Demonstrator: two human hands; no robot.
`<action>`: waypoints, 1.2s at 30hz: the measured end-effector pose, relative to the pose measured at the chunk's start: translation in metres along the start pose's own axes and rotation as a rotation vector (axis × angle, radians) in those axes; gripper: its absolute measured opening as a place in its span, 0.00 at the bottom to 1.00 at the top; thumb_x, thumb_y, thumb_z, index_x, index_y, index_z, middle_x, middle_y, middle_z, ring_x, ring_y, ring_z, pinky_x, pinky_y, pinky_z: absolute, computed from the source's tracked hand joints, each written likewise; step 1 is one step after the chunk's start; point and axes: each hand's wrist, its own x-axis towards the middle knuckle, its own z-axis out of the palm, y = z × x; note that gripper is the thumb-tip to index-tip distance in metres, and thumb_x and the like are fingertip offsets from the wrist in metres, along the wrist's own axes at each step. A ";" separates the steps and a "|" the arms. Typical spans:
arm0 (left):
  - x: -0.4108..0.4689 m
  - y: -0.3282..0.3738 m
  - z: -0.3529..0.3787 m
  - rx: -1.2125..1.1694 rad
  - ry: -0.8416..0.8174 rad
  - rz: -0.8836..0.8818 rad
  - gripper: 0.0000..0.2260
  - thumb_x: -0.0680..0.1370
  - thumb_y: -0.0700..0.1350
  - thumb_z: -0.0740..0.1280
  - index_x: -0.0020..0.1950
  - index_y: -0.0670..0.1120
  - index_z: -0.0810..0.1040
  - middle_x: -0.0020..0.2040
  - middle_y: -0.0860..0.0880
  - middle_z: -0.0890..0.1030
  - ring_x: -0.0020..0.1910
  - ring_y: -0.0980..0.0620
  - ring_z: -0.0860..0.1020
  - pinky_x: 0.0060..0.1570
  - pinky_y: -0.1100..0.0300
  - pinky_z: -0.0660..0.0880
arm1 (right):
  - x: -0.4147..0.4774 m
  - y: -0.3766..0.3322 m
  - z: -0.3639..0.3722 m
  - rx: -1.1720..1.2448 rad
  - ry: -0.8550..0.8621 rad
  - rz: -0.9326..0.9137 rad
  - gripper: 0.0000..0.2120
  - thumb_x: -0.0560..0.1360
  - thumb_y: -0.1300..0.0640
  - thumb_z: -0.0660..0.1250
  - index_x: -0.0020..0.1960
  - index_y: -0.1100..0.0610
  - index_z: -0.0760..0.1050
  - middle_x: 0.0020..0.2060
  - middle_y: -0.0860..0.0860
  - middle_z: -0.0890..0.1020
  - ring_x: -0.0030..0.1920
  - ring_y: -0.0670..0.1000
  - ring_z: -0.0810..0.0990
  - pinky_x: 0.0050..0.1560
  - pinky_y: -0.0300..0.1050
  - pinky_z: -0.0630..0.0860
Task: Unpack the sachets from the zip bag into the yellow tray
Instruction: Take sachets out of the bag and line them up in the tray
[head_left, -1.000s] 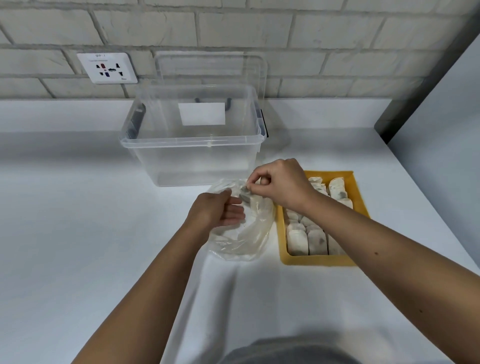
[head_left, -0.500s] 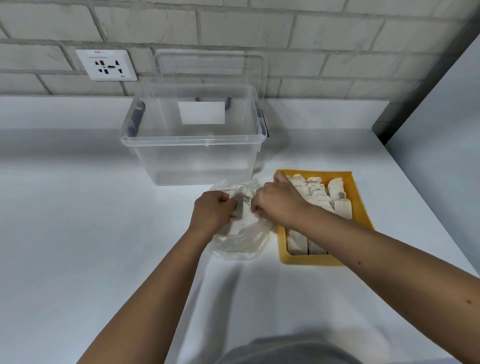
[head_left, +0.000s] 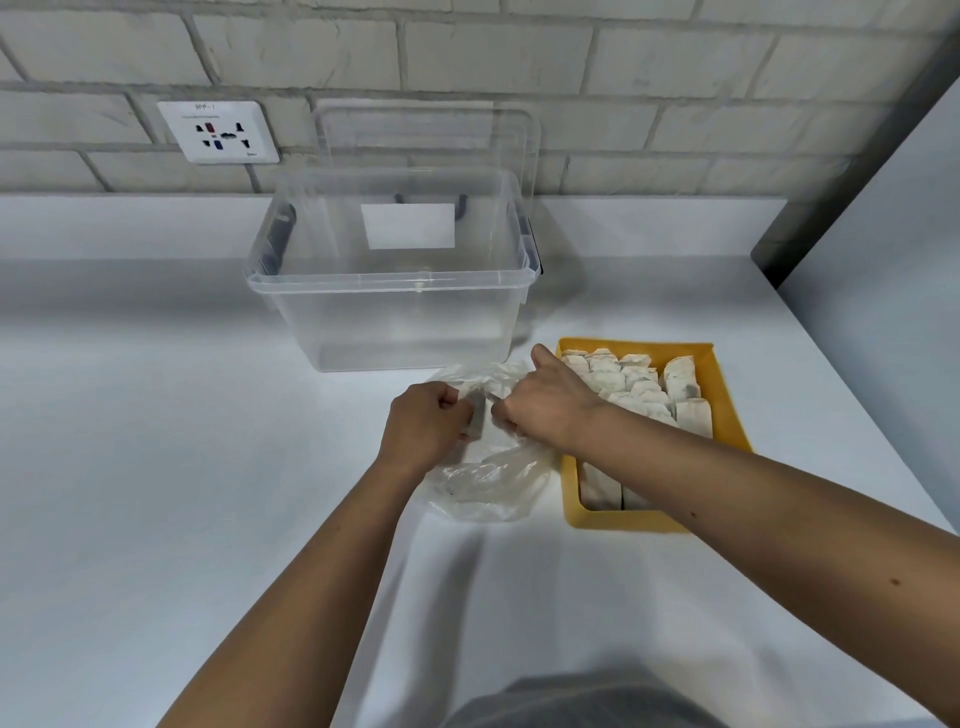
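Note:
The clear zip bag lies crumpled on the white table, just left of the yellow tray. My left hand grips the bag's left side at its mouth. Curled fingers of my right hand hold the bag's right side, close to the left hand. A small grey-white piece, perhaps a sachet, shows between the two hands. Several white sachets stand packed in rows in the tray; my right forearm covers part of them.
A clear plastic storage box stands open behind the bag, its lid leaning on the brick wall. A wall socket sits at the back left. A grey panel bounds the table on the right.
My right hand came down from above the bag's mouth to table level and closed in beside the left hand. The bag has been pressed flatter.

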 end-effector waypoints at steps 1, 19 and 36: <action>-0.001 0.001 0.000 -0.004 -0.006 -0.002 0.23 0.68 0.55 0.65 0.43 0.34 0.78 0.43 0.35 0.81 0.44 0.37 0.81 0.48 0.41 0.80 | 0.000 0.001 0.002 0.015 -0.003 -0.003 0.06 0.75 0.60 0.62 0.45 0.49 0.74 0.34 0.47 0.78 0.44 0.53 0.76 0.50 0.48 0.53; -0.014 0.016 -0.002 -0.512 -0.098 -0.118 0.08 0.82 0.42 0.64 0.56 0.39 0.80 0.48 0.41 0.85 0.42 0.46 0.86 0.44 0.55 0.83 | -0.034 0.025 -0.022 1.598 0.156 0.348 0.05 0.80 0.56 0.64 0.46 0.55 0.75 0.35 0.49 0.78 0.33 0.46 0.75 0.38 0.41 0.72; -0.013 0.009 -0.005 -0.092 0.205 0.058 0.08 0.76 0.50 0.72 0.52 0.49 0.83 0.40 0.53 0.86 0.42 0.52 0.84 0.48 0.52 0.81 | -0.017 0.010 -0.012 1.331 0.316 0.586 0.05 0.79 0.57 0.65 0.45 0.54 0.78 0.41 0.49 0.81 0.34 0.47 0.78 0.34 0.41 0.75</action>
